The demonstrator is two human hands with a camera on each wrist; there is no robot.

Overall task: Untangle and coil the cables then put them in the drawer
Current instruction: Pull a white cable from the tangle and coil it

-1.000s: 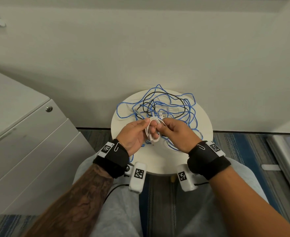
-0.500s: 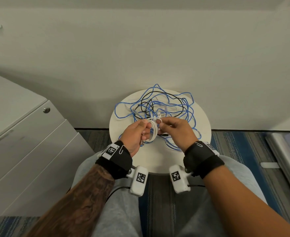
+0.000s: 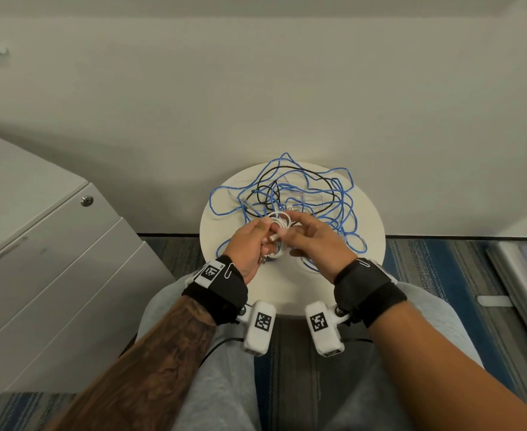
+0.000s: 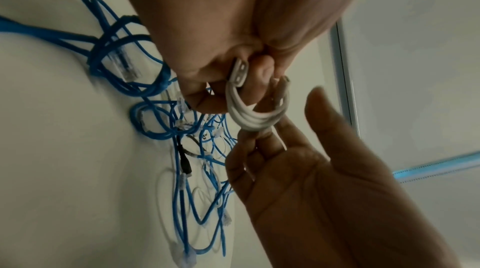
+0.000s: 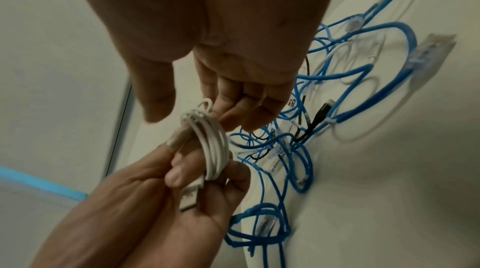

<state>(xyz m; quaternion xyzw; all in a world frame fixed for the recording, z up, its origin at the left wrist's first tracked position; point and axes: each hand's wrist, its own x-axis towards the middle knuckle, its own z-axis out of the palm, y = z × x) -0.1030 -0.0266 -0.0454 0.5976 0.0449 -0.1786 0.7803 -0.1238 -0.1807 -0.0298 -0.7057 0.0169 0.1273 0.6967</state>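
A small white cable coil (image 3: pixel 279 223) hangs between both hands above the round white table (image 3: pixel 371 231). My left hand (image 3: pixel 267 241) grips the coil's near side, thumb (image 5: pixel 176 174) pressed on the strands, with the USB plug (image 5: pixel 189 196) lying across the palm. My right hand (image 3: pixel 290 234) holds the far side with curled fingertips (image 5: pixel 233 112), its thumb lifted clear. A tangle of blue cable (image 3: pixel 346 206) and a thin black cable (image 3: pixel 290 169) lies spread on the table behind the hands.
A grey drawer cabinet (image 3: pixel 54 259) with a lock stands at the left, all its drawers closed. The table stands against a white wall. My knees sit under its near edge, over striped carpet.
The coil has turned upright between the hands and come slightly nearer. My right thumb has come off it, and the USB plug now lies in my left palm.
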